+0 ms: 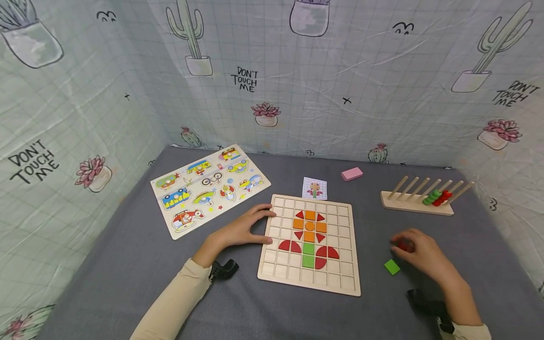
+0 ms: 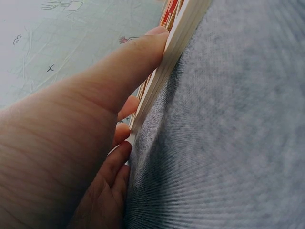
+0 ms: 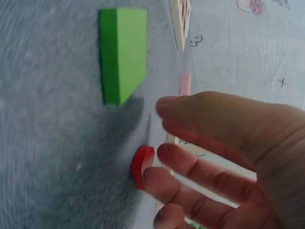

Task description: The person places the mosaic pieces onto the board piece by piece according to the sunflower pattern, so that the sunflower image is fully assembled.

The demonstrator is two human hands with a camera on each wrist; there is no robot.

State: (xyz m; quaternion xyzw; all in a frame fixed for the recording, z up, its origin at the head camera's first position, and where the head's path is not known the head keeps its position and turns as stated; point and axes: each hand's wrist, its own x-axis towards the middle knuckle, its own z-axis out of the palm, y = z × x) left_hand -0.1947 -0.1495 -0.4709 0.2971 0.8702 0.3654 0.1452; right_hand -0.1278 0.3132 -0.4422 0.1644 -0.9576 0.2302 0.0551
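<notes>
A square wooden grid board (image 1: 280, 271) lies at the middle of the table, carrying red triangles, orange squares, an orange circle (image 1: 310, 225), two green squares and several red quarter-round pieces. At its left edge rests my left hand (image 1: 242, 229), thumb and fingers spread along the rim; the thumb presses against the side in the left wrist view. Right of the board, my right hand (image 1: 418, 252) hovers low over a loose red piece (image 3: 142, 167), fingertips right at it and thumb apart. Closer to me lies a loose green square (image 3: 124, 52).
A small pattern card (image 1: 315, 188) lies behind the board, with a pink block (image 1: 352, 174) to its right. A vehicle puzzle board (image 1: 212, 189) sits at the back left. A peg rack (image 1: 416, 204) with green and red beads stands at the back right.
</notes>
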